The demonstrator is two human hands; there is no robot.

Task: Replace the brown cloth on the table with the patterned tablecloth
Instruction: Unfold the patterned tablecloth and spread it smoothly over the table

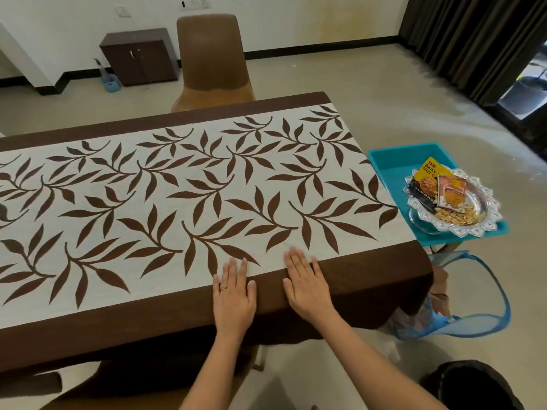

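Observation:
The patterned tablecloth (pixel 177 202), white with brown leaves and a wide brown border, lies spread flat over the whole table and hangs over the near and right edges. My left hand (pixel 233 294) rests palm down on it near the front edge, fingers apart, a ring on one finger. My right hand (pixel 307 287) lies flat beside it to the right, across the line between the white field and the brown border. Neither hand holds anything. A plain brown cloth is not clearly visible.
A brown chair (pixel 213 63) stands at the far side. Right of the table, a blue tray (pixel 393 155) holds a glass dish (pixel 473 226) with snack packets and nuts. A blue mesh basket (pixel 485 300) and a dark bin (pixel 473 386) sit on the floor. A dark cabinet (pixel 139 56) stands by the wall.

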